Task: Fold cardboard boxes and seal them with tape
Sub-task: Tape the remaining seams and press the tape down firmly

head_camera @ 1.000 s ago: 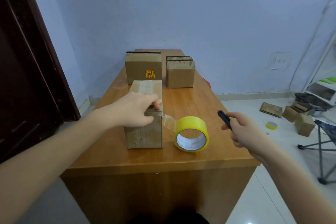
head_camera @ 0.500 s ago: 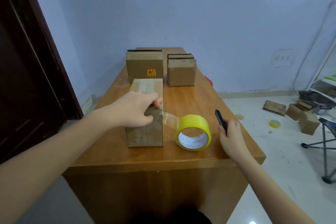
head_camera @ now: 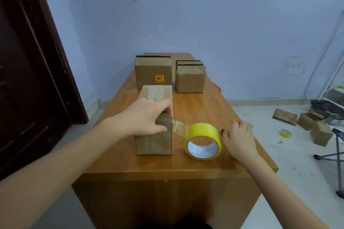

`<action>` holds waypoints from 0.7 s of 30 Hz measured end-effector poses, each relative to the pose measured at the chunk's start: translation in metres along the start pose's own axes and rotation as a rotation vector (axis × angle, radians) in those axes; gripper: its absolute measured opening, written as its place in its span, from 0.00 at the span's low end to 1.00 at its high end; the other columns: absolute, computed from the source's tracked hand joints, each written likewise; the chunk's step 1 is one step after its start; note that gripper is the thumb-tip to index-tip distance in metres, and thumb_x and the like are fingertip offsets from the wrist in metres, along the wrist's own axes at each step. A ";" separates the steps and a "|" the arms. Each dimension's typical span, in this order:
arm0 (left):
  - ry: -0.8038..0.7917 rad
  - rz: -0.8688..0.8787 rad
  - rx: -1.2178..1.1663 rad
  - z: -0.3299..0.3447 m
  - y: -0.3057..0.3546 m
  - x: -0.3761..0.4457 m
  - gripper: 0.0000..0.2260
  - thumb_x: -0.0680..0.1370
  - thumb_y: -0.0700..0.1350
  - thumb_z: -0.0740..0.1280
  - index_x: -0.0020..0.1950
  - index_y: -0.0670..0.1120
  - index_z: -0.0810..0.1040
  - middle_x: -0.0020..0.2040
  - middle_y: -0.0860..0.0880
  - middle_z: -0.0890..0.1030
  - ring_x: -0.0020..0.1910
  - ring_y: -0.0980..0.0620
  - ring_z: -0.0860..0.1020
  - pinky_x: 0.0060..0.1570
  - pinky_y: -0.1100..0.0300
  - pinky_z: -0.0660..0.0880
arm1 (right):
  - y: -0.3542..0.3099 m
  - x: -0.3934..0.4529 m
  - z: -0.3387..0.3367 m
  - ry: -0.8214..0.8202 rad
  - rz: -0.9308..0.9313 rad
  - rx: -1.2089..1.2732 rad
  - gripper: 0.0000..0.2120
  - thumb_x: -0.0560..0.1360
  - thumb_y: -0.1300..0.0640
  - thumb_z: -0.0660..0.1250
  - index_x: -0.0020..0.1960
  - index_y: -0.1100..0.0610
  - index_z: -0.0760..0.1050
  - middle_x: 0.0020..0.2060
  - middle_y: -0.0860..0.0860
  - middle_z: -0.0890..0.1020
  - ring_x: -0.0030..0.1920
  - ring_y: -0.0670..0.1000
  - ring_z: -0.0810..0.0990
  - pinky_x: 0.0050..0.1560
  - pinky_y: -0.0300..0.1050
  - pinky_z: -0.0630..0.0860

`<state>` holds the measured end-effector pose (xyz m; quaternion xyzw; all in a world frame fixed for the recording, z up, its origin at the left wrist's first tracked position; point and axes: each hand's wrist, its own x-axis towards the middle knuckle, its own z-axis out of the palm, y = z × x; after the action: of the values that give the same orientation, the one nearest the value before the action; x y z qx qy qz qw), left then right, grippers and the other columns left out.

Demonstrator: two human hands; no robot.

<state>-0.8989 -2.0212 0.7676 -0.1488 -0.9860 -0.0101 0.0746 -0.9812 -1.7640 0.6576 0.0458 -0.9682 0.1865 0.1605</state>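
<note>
Cardboard box (head_camera: 154,130) stands near the front of the wooden surface (head_camera: 201,109), and we take it as our landmark. Our left hand (head_camera: 147,115) lies over its near top edge, fingers curled down the top and thumb against the front face, gripping the box. Its flaps are closed, with clear tape along the top seam; we cannot see inside. Just right of the box sits a yellow tape roll (head_camera: 202,140) on its edge, and a clear strip (head_camera: 179,128) runs from the roll to the box's right upper corner. Right of the roll, our right hand (head_camera: 240,137) rests on the surface with fingers curled; a small dark tip (head_camera: 222,130) shows at the fingertips, but we cannot tell whether the grip holds it. Behind the box stand two more boxes: one with a yellow label (head_camera: 153,72), and right of it a smaller one (head_camera: 190,78). Both show corrugated edges on top; contents are hidden.
</note>
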 end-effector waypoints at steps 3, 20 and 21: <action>-0.002 0.008 0.036 -0.001 0.001 0.001 0.25 0.75 0.56 0.68 0.71 0.57 0.65 0.66 0.56 0.74 0.62 0.54 0.74 0.58 0.60 0.70 | -0.039 0.009 -0.043 -0.001 -0.180 0.265 0.17 0.80 0.57 0.56 0.67 0.60 0.70 0.63 0.55 0.72 0.60 0.56 0.73 0.55 0.47 0.69; 0.091 0.048 0.054 0.004 0.004 0.002 0.21 0.79 0.55 0.62 0.72 0.56 0.67 0.71 0.58 0.68 0.66 0.56 0.71 0.63 0.59 0.67 | -0.089 0.026 -0.049 -0.648 -0.451 0.357 0.15 0.77 0.46 0.65 0.34 0.49 0.80 0.38 0.49 0.85 0.38 0.44 0.79 0.45 0.44 0.75; 0.093 0.049 0.054 0.004 0.004 0.002 0.21 0.79 0.55 0.62 0.72 0.57 0.67 0.71 0.58 0.68 0.66 0.56 0.71 0.63 0.59 0.67 | -0.087 0.023 -0.047 -0.628 -0.437 0.362 0.14 0.77 0.46 0.65 0.36 0.49 0.80 0.37 0.48 0.85 0.38 0.44 0.79 0.44 0.43 0.75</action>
<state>-0.9002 -2.0162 0.7640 -0.1702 -0.9774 0.0114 0.1245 -0.9764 -1.8274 0.7369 0.3319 -0.8892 0.2923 -0.1172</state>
